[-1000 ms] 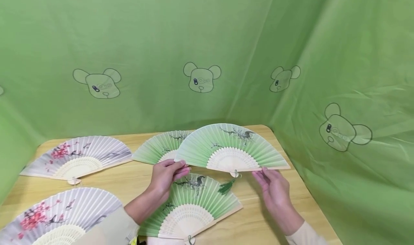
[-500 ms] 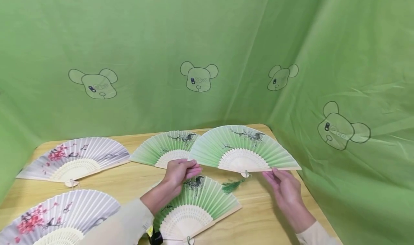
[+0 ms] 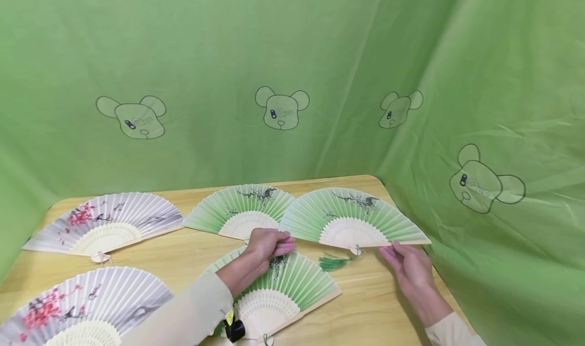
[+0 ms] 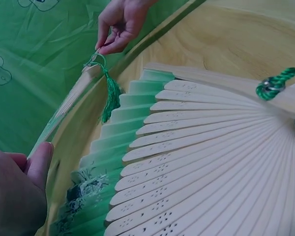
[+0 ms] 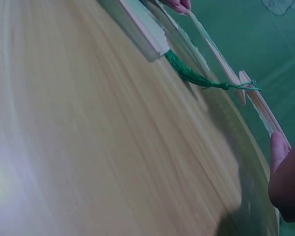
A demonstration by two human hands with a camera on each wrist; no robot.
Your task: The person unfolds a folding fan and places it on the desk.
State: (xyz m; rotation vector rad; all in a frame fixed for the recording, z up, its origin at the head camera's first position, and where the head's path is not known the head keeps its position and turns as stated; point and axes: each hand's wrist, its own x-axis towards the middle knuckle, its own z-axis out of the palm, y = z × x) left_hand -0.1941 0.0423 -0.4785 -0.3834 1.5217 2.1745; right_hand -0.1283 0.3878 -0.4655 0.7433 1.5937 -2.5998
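My left hand [image 3: 267,247] and right hand [image 3: 413,270] hold a spread green folding fan [image 3: 354,231] over the far right of the table. The left thumb and fingers pinch its left corner; the right ones grip its lower edge, right of the pivot. It bears a dark branch design and pale slotted ribs, and its green tassel [image 3: 335,262] hangs at the pivot. Seen edge-on in the left wrist view, the held fan [image 4: 64,108] slants between both hands. Beneath my left forearm, partly hidden, lies another open green fan [image 3: 269,305].
A third green fan [image 3: 249,209] lies spread at the back, close beside the held one. Two grey fans with red blossoms, one behind [image 3: 109,226] and one in front [image 3: 91,305], occupy the left of the wooden table [image 3: 356,305]. Green cloth [image 3: 205,56] walls the back and sides.
Both hands have carried the held fan to the right and then lower, uncovering more of the green fan at the back. The fans on the table stay put.
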